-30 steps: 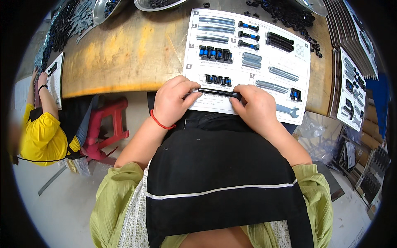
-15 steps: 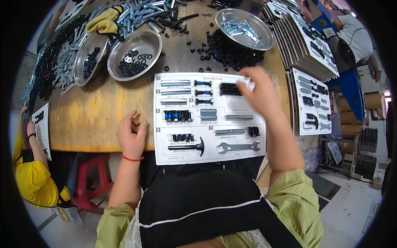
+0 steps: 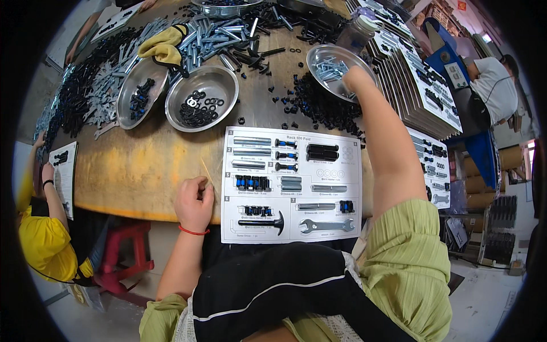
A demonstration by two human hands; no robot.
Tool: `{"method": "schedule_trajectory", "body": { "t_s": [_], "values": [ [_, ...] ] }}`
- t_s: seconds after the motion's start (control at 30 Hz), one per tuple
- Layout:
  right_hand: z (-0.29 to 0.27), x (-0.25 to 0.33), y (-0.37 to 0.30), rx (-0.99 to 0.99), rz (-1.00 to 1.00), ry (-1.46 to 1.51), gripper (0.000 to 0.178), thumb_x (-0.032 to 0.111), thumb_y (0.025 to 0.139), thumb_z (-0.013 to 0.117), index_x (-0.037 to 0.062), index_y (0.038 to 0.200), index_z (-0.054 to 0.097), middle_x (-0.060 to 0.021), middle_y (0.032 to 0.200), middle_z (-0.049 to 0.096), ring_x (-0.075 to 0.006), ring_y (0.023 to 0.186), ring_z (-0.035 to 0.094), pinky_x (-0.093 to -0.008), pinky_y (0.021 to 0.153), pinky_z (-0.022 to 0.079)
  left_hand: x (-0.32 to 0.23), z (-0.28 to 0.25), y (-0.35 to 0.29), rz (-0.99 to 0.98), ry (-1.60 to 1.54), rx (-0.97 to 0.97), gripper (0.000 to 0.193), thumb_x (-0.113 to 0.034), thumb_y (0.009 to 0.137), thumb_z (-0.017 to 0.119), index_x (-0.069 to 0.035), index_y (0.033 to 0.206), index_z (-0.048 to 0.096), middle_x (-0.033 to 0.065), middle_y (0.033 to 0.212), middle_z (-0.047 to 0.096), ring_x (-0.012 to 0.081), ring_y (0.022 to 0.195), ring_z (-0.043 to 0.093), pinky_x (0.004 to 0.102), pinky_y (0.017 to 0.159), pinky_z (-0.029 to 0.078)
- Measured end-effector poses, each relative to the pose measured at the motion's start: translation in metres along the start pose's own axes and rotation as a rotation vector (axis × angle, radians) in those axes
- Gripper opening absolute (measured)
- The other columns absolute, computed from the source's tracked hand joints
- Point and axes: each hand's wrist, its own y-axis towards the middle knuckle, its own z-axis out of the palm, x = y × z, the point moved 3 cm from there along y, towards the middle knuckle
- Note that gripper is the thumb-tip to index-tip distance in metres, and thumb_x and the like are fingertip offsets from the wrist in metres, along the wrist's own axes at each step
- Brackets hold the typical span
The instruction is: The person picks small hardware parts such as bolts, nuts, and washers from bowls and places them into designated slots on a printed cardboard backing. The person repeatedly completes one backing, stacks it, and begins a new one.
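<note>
1. We found the slender silvery parts [image 3: 329, 67] jumbled in the right-hand metal bowl [image 3: 313, 62]. Long axes scattered, many lying roughly crosswise; which end led, we could not tell.
2. Our right hand [image 3: 356, 81] was in the bowl; finger closure hidden, so grip undetermined.
3. Risks, in our judgement: tangled parts could have come up several together; wrist pressure on the rim could have tipped the bowl, mixing contents into the black fasteners [image 3: 320, 105] just beside it.
4. Our forearm ran beside the card [image 3: 350, 192]; a brush could have skewed it.
5. Left hand [image 3: 194, 200]: loosely curled, thumb apart, nothing visibly held, near the card's left edge, at the tabletop [image 3: 142, 176].
</note>
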Motion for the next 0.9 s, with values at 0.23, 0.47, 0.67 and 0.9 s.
{"method": "schedule_trajectory", "body": {
  "t_s": [0.23, 0.47, 0.67, 0.9],
  "values": [
    [-0.034, -0.020, -0.064, -0.408, 0.034, 0.474, 0.031, 0.023, 0.082, 0.059, 0.0023, 0.100, 0.074, -0.0223, 0.100, 0.071, -0.0396, 0.096, 0.067, -0.0442, 0.087, 0.053, 0.000, 0.000, 0.001, 0.036, 0.002, 0.008, 0.015, -0.010, 0.081, 0.071, -0.005, 0.093, 0.066, 0.0092, 0.083, 0.061, 0.0239, 0.069, 0.060, 0.0340, 0.061, 0.048],
    [-0.026, 0.035, -0.190, -0.541, -0.492, 0.996, 0.021, 0.008, 0.080, 0.071, 0.0059, 0.100, 0.075, -0.0064, 0.083, 0.069, -0.0148, 0.067, 0.060, -0.0244, 0.066, 0.047, 0.010, -0.002, -0.004, 0.077, 0.112, -0.013, 0.014, -0.016, 0.081, 0.068, -0.008, 0.093, 0.068, 0.0091, 0.085, 0.063, 0.0277, 0.075, 0.062, 0.0379, 0.065, 0.050],
    [0.026, 0.091, -0.368, -0.243, -1.116, 0.791, 0.022, 0.000, 0.073, 0.074, 0.0073, 0.094, 0.075, -0.0070, 0.082, 0.065, -0.0206, 0.068, 0.063, -0.0296, 0.058, 0.049, 0.002, 0.000, 0.000, 0.031, 0.052, -0.008, 0.014, -0.020, 0.082, 0.069, -0.011, 0.092, 0.070, 0.0052, 0.085, 0.066, 0.0235, 0.076, 0.065, 0.0344, 0.066, 0.051],
    [0.085, 0.100, -0.422, -0.202, -1.124, 0.505, 0.022, 0.009, 0.074, 0.076, 0.0122, 0.095, 0.071, -0.0016, 0.071, 0.056, -0.0213, 0.059, 0.058, -0.0340, 0.050, 0.046, 0.004, 0.000, -0.005, 0.092, 0.063, -0.022, 0.013, -0.015, 0.084, 0.070, -0.006, 0.093, 0.070, 0.0064, 0.082, 0.064, 0.0175, 0.066, 0.062, 0.0294, 0.060, 0.050]
  ]
}}
